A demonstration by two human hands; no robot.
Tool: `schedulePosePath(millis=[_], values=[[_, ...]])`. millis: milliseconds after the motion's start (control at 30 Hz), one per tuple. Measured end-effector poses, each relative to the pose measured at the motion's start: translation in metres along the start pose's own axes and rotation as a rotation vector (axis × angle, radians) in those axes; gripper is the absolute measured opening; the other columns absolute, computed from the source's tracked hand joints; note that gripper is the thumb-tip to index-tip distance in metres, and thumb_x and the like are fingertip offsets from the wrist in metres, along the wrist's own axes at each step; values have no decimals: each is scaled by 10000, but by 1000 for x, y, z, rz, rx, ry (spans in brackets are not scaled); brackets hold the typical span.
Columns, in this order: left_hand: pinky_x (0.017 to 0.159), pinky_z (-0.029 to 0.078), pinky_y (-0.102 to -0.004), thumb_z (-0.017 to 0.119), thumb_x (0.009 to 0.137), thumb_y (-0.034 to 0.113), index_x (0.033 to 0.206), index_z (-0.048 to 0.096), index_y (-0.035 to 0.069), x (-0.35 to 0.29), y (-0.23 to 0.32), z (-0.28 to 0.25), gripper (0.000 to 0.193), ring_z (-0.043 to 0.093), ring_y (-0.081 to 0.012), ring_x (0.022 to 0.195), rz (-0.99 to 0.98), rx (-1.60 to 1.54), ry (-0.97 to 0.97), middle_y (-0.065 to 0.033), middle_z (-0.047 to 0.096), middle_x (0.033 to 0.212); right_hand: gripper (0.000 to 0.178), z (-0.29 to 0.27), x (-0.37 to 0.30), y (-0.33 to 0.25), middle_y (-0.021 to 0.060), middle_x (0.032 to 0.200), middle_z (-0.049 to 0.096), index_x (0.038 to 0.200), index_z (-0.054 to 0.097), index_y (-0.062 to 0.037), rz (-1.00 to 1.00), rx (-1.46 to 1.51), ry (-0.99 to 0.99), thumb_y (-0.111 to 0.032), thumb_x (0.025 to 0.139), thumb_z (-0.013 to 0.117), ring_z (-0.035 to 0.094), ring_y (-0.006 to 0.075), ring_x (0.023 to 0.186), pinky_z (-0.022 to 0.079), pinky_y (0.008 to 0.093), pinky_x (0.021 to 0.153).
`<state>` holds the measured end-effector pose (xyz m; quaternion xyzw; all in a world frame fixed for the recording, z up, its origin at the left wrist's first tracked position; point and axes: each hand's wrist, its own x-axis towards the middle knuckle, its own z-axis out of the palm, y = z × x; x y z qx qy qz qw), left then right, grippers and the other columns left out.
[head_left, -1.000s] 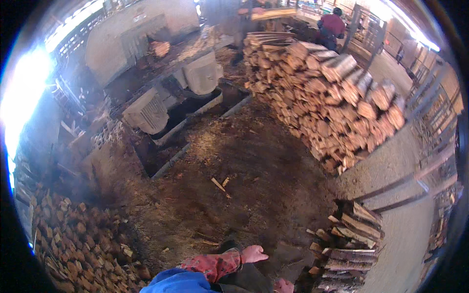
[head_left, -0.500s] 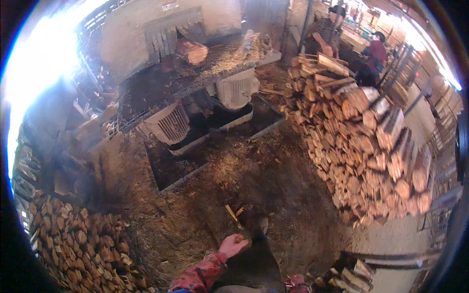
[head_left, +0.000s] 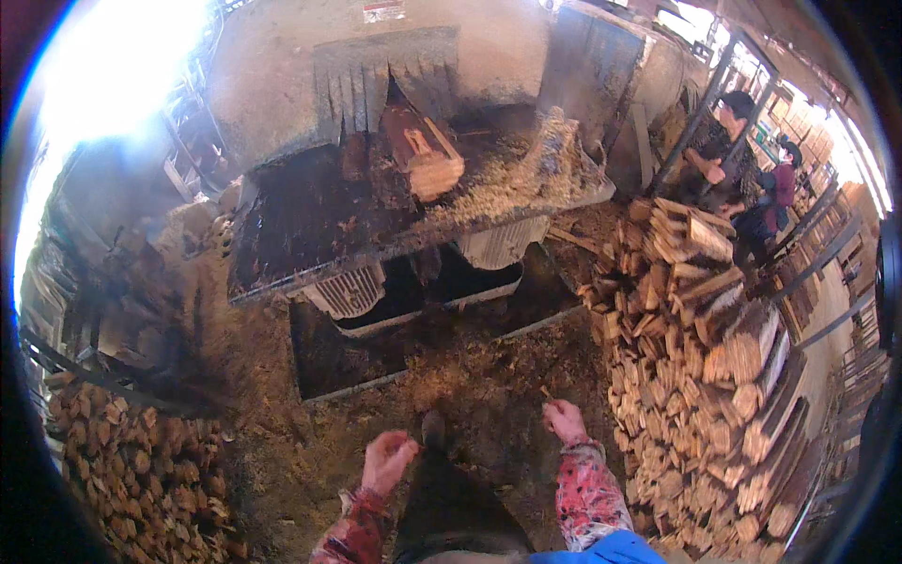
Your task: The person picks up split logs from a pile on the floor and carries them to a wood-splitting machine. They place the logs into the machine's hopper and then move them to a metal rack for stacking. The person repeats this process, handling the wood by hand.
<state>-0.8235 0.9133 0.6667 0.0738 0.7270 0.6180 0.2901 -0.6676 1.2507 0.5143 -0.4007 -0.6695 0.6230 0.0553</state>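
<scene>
My left hand (head_left: 388, 461) hangs in front of me with its fingers curled in, and I see nothing in it. Farther right, my right hand (head_left: 566, 420) is also closed, held over the dirt floor near the right woodpile. A tiny pale sliver (head_left: 547, 390) shows at its fingertips; whether it is held or lies on the floor behind, I cannot tell. Ahead stands a machine with a dark metal table (head_left: 301, 221). On that table a squared log (head_left: 427, 164) sticks out through the hanging strip curtain (head_left: 343, 99).
Sawdust (head_left: 554, 169) is heaped on the table's right. Stacked split wood rises at right (head_left: 686, 376) and lower left (head_left: 141, 470). Under the table lie dark trays and slatted motor housings (head_left: 348, 291). Two people (head_left: 728, 141) are beyond the right pile.
The machine appears nearer and larger. My right hand has come into view from the lower edge, and my left hand has moved leftward. A second person now shows at the upper right.
</scene>
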Motion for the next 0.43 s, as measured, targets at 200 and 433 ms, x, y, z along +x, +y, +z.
schedulePosePath(millis=[200,433], values=[[702,446,-202,634,833,94,968,557,-12,173,153,9,188,521,-50,792,410,-114,-26,13,560,850,362,28,100,-178,65,856,630,1093,573,27,-222,-71,60,-242,851,589,558,93,703,455,241,617],[708,483,-268,713,758,265,1021,574,-2,337,272,8,399,602,-144,761,596,337,305,-91,627,856,462,51,206,-342,137,1114,607,1198,548,-56,-458,0,52,-366,856,573,582,265,1011,420,294,876]])
